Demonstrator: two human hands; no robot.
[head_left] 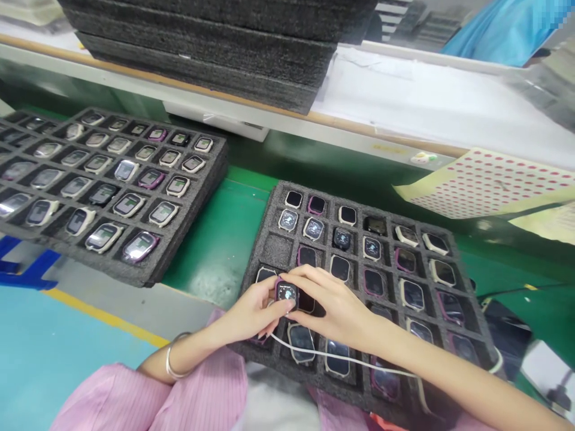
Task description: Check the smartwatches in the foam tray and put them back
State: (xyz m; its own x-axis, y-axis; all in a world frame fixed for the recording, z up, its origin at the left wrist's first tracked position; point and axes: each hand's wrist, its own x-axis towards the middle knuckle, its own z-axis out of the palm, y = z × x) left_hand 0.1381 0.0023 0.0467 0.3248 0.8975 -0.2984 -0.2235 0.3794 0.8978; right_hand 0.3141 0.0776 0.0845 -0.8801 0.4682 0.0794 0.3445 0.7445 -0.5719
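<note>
Between my two hands is a smartwatch body [287,292] without a strap, its purple edge showing and its dark face lit. My left hand [251,308] is closed on it, with the thumb over the lower part of the face. From the right, my right hand [336,302] grips the watch with its fingertips at the top and right edges. A white cable [332,354] runs from beneath my left fingers to the right, under my right forearm; its end is hidden. Below my hands lies a grey foam tray [275,251] with watch bodies in its pockets, several with lit faces.
Another foam tray [179,239] of watch bodies lies at the left on the green surface [213,239]. Stacked black foam [215,54] stands on the white shelf [386,90] ahead. A red-dotted sheet [489,185] hangs from the shelf edge. Blue clothing [498,30] shows at the upper right.
</note>
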